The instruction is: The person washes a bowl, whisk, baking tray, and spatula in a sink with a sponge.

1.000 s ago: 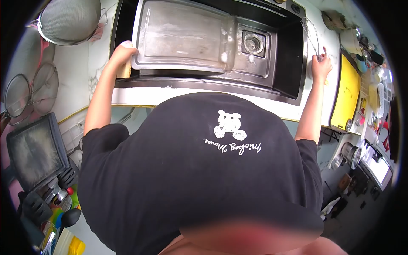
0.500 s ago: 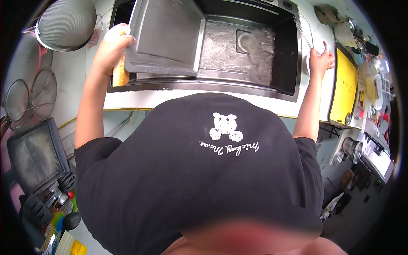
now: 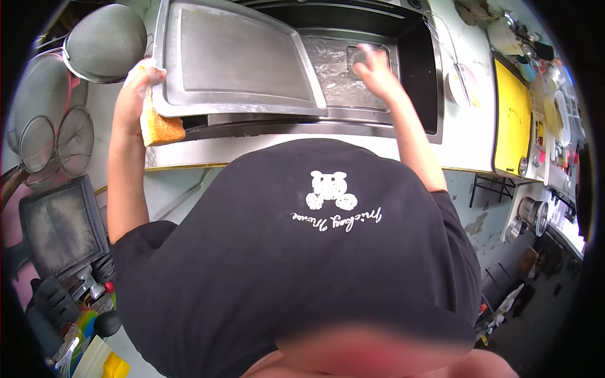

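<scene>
Metal tray (image 3: 233, 57): above the left part of the sink (image 3: 419, 69), its left edge out over the left rim. It slants; how steeply, the view does not settle. Left hand (image 3: 140, 83) grips the rim near the near-left corner, thumb on top, orange sponge (image 3: 162, 129) caught in the same grip and hanging below the corner. Holding by the rim probably keeps the broad face uncovered; doubling sponge and tray in one hand spares the other.

Right hand (image 3: 380, 74): off the tray, over the right part of the basin, near the drain recess (image 3: 353, 53). Fingers reach out, loosely parted and blurred; nothing seen between them. Basin floor beneath looks wet and rippled.

Edges: the tray's near edge runs close along the sink's near rim; its right edge ends over the basin, short of the right hand. Between that edge and the sink's right wall lies the widest room for moving. Leftward is tighter: a mesh strainer (image 3: 106, 44) sits just beside the tray's left edge. Nearward, the black shirt (image 3: 302, 252) comes close to the counter (image 3: 467, 138) at its near edge, so little room there.

Right of the sink, on the counter: whisk (image 3: 465, 85) with a white dish (image 3: 452, 89), then a yellow-faced box (image 3: 513, 116) farther right.
</scene>
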Available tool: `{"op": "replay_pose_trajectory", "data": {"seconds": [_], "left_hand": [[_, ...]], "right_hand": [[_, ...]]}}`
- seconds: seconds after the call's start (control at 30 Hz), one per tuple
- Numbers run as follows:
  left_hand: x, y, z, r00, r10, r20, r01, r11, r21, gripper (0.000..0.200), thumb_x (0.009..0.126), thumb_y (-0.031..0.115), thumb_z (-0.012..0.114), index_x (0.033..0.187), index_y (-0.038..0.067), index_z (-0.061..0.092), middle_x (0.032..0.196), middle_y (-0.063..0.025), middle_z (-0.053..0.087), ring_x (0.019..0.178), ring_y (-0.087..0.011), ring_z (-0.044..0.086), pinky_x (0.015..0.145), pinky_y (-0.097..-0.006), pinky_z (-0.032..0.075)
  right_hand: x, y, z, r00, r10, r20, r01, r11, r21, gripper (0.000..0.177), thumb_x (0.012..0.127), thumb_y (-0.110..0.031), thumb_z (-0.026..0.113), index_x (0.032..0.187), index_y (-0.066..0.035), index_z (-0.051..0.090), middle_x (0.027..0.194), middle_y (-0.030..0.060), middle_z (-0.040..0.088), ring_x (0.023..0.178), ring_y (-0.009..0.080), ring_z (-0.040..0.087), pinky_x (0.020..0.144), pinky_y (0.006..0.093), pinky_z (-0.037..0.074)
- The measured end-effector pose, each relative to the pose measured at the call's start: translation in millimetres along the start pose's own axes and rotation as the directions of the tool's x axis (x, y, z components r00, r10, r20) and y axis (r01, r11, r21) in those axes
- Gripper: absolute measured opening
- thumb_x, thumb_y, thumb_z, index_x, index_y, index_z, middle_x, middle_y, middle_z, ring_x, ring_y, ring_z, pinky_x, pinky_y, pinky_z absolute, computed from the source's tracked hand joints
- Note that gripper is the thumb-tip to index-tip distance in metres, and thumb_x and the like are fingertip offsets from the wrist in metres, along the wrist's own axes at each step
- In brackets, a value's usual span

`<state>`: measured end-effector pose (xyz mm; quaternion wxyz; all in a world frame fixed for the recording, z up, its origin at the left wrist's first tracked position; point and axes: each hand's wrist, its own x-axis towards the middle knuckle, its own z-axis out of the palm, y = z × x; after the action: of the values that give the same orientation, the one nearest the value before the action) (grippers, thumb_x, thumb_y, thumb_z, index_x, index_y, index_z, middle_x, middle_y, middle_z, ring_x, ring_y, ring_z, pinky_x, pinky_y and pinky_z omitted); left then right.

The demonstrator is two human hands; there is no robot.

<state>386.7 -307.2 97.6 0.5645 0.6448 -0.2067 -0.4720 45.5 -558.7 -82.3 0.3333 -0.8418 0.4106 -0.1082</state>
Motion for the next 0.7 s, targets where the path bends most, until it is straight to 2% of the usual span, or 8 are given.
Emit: {"op": "replay_pose_trajectory", "data": {"seconds": [0.1,0.2,0.27,0.3,0.4,0.47,0.53,0.7], "left_hand": [[-10.2,-22.0,-0.4,1.000,0.026,-0.010,-0.027,0.993,-0.113,0.019,0.074,0.004,0.054,0.093,0.001,0.053,0.081,-0.0048,0.057,0.074,-0.0143,0.057,0.070,-0.0275,0.047],[-15.2,-54.7,-11.6,0.999,0.023,0.037,-0.015,0.978,-0.210,0.020,0.074,0.004,0.053,0.094,0.000,0.053,0.082,-0.0061,0.057,0.075,-0.0150,0.058,0.070,-0.0280,0.048],[-14.8,-81.8,-18.6,0.997,0.075,0.027,-0.065,0.964,-0.257,0.025,0.073,0.006,0.050,0.098,0.000,0.051,0.087,-0.0073,0.057,0.078,-0.0180,0.058,0.075,-0.0294,0.048],[-13.9,-98.4,-25.5,0.997,0.076,0.007,-0.072,0.960,-0.272,0.027,0.073,0.006,0.049,0.100,-0.001,0.051,0.088,-0.0076,0.057,0.079,-0.0192,0.059,0.077,-0.0306,0.048],[-5.9,-137.0,-44.1,0.999,0.045,-0.023,-0.051,0.928,-0.370,0.033,0.072,0.005,0.049,0.104,-0.002,0.051,0.093,-0.0100,0.059,0.084,-0.0215,0.059,0.083,-0.0334,0.046],[18.3,-173.6,-86.3,0.994,-0.083,0.075,0.097,0.973,-0.211,0.034,0.072,0.004,0.049,0.105,-0.003,0.052,0.096,-0.0120,0.060,0.087,-0.0215,0.060,0.084,-0.0334,0.046],[16.1,-163.7,-48.7,0.985,-0.096,0.142,0.137,0.940,-0.312,0.032,0.073,0.002,0.050,0.105,-0.003,0.052,0.096,-0.0114,0.060,0.088,-0.0209,0.060,0.083,-0.0327,0.047],[-0.2,-148.7,-23.8,0.964,-0.262,0.043,0.234,0.915,0.329,0.030,0.075,0.005,0.061,0.104,-0.001,0.054,0.091,-0.0058,0.061,0.084,-0.0156,0.059,0.077,-0.0284,0.048]], "right_hand": [[7.7,13.6,42.3,0.918,0.245,0.310,-0.264,0.964,0.019,0.068,0.082,-0.040,0.046,0.137,-0.004,0.024,0.129,0.0288,0.038,0.120,0.0321,0.041,0.099,0.0387,0.033],[-2.8,-7.3,38.0,0.888,0.331,0.318,-0.340,0.940,-0.030,0.065,0.081,-0.039,0.047,0.131,0.001,0.034,0.113,0.0271,0.053,0.105,0.0320,0.055,0.092,0.0366,0.040],[-15.5,-21.7,24.3,0.901,0.427,0.080,-0.407,0.894,-0.189,0.055,0.078,-0.035,0.049,0.118,0.002,0.047,0.104,0.0240,0.059,0.100,0.0329,0.057,0.089,0.0396,0.042],[-16.7,-16.0,26.2,0.898,0.439,-0.037,-0.440,0.892,-0.100,0.043,0.075,-0.031,0.051,0.105,0.001,0.054,0.100,0.0223,0.061,0.097,0.0333,0.058,0.086,0.0411,0.043],[-24.0,-12.2,20.2,0.903,0.411,-0.126,-0.426,0.897,-0.122,0.040,0.075,-0.029,0.052,0.102,0.001,0.055,0.097,0.0225,0.061,0.096,0.0343,0.058,0.085,0.0419,0.044],[-23.4,-5.7,21.5,0.902,0.397,-0.168,-0.420,0.897,-0.139,0.038,0.075,-0.028,0.052,0.100,0.001,0.055,0.096,0.0224,0.061,0.095,0.0351,0.058,0.085,0.0420,0.044],[-21.6,-1.5,19.3,0.890,0.414,-0.191,-0.441,0.889,-0.125,0.038,0.076,-0.028,0.051,0.099,0.001,0.055,0.096,0.0220,0.062,0.095,0.0352,0.058,0.084,0.0424,0.044],[-13.9,19.3,7.7,0.899,0.355,-0.256,-0.402,0.901,-0.162,0.035,0.075,-0.028,0.051,0.095,0.001,0.056,0.095,0.0212,0.062,0.092,0.0358,0.059,0.082,0.0436,0.045]]}}
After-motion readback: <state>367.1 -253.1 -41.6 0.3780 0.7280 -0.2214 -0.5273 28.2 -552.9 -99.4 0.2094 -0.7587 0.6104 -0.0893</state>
